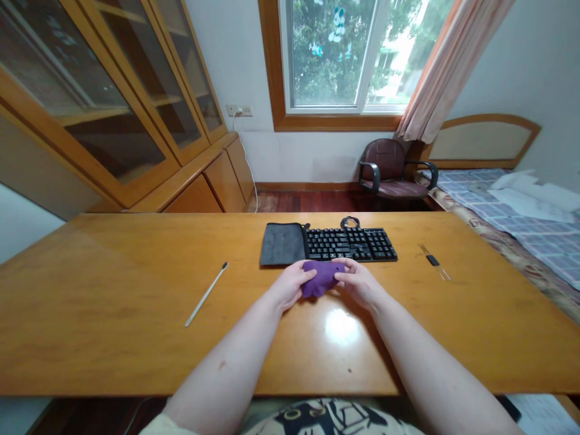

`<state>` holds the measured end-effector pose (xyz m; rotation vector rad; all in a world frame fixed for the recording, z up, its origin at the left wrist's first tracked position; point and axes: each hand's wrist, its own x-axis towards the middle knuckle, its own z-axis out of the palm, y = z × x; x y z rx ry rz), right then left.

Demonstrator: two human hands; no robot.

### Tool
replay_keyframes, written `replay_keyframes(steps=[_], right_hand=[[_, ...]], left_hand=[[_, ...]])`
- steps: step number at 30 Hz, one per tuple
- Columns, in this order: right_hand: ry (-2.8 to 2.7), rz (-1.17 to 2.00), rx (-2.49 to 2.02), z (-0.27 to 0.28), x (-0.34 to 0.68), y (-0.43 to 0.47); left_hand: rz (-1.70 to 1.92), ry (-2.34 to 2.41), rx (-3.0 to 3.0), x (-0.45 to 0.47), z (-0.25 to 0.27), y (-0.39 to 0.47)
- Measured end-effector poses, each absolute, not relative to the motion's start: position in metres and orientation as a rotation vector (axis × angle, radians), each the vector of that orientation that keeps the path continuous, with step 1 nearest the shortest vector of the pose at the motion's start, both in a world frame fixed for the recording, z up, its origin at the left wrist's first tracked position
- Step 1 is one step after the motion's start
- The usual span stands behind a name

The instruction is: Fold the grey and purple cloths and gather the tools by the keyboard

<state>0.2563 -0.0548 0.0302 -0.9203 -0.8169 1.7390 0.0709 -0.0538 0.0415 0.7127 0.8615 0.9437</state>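
A crumpled purple cloth (321, 278) is held between both hands, just above the table and in front of a black keyboard (348, 244). My left hand (290, 285) pinches its left side, thumb on top. On the right side, the thumb and fingers of my right hand (356, 281) grip the cloth's edge. A dark grey cloth or flat pouch (284, 244) with black edging covers the keyboard's left end. Behind the keyboard lies its coiled black cable (350, 222).
A thin white stick with a dark brush-like tip (206, 295) lies on the wooden table (113, 302) at left. At right lies a small black piece with thin wire prongs (432, 260). Beyond the table stand a brown chair (385, 160), a bed (489, 187) and a glass-doored cabinet (136, 90).
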Motion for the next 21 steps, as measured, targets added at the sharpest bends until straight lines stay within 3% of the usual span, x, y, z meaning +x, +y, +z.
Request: replay_keyframes(steps=[4, 9, 15, 21], right_hand=[[-0.731, 1.822, -0.875, 0.035, 0.257, -0.057], [-0.863, 2.130, -0.863, 0.032, 0.255, -0.060], [-0.834, 1.945, -0.819, 0.029, 0.259, -0.054], [-0.791, 2.136, -0.799, 0.034, 0.256, -0.059]], left_hand=[[0.848, 0.824, 0.809, 0.067, 0.045, -0.056], [0.978, 0.938, 0.748, 0.072, 0.031, -0.053], [0.972, 0.963, 0.824, 0.074, 0.024, -0.051], [0.964, 0.851, 0.687, 0.076, 0.029, -0.054]])
